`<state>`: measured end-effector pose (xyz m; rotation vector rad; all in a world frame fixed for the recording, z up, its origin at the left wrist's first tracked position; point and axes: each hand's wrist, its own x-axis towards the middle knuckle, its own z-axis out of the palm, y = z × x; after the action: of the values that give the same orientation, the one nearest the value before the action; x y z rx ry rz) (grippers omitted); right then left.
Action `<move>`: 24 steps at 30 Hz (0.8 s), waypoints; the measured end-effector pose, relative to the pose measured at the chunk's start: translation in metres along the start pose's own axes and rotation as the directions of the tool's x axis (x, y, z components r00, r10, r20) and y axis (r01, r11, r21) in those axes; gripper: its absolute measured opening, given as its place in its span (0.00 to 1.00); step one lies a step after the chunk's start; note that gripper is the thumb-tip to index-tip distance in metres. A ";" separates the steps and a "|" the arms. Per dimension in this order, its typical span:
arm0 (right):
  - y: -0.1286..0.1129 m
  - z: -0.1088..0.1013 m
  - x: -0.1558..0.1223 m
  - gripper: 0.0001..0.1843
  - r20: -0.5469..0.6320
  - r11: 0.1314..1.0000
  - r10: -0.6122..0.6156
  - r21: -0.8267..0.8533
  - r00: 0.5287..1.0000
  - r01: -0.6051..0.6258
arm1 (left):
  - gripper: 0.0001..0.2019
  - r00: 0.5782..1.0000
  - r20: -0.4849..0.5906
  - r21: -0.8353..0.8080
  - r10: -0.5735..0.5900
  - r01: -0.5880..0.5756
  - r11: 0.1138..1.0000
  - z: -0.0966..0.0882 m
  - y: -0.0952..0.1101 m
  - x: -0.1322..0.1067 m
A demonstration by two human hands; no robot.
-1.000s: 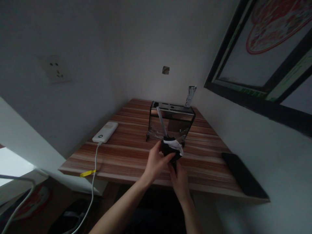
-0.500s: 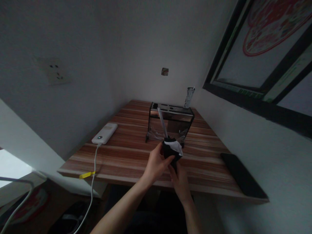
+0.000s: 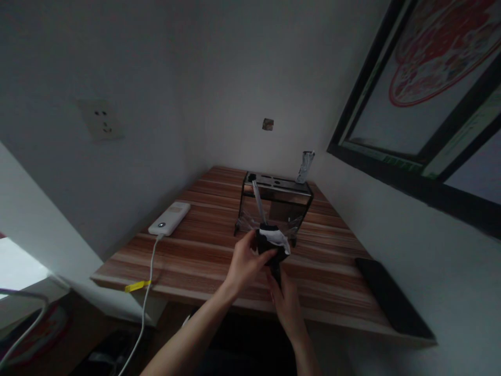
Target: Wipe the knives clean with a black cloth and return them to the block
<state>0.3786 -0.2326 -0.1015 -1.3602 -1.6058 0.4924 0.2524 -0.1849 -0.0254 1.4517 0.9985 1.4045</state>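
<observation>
Pointing away from the person and leaning slightly left, a pale rod point(image 3: 258, 201) is sticking out of the top of a black bundle point(image 3: 263, 243), which is sitting between the two hands above the near part of the table point(image 3: 188, 253). A dark handle point(image 3: 276, 274) is showing below it, so the long axis is running from the right hand, up through the bundle, toward the rack point(image 3: 279, 182) standing behind. Whether the rod is touching the rack, I cannot tell.

The left hand point(image 3: 246, 262) is lying nearer the bundle's body. It is partly closed, its thumb pressing across the front just below a white patch point(image 3: 277, 238), while its other fingers are mostly hiding behind. The right hand point(image 3: 288, 298) is waiting lower and closer to the person, curling about the handle with its thumb lying alongside; how tightly it is closing, the view is not showing.
</observation>
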 end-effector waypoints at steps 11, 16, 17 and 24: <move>0.005 0.002 -0.004 0.21 0.017 1.000 -0.021 -0.018 1.000 0.021 | 0.17 0.990 -0.107 -0.160 0.089 -0.106 0.981 -0.024 0.033 0.031; 0.011 0.005 -0.005 0.21 0.019 0.998 -0.045 -0.039 0.999 0.046 | 0.18 0.973 -0.188 -0.156 0.132 -0.162 0.974 -0.038 0.045 0.047; 0.012 0.006 -0.005 0.21 0.016 0.998 -0.047 -0.047 0.999 0.048 | 0.19 0.969 -0.205 -0.161 0.137 -0.172 0.972 -0.040 0.048 0.050; 0.009 0.005 -0.005 0.22 0.015 0.994 -0.069 -0.088 0.997 0.070 | 0.19 0.947 -0.263 -0.176 0.183 -0.234 0.956 -0.052 0.064 0.066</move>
<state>0.3792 -0.2332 -0.1129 -1.3633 -1.6959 0.3918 0.2026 -0.1393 0.0560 1.2810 0.8345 1.8208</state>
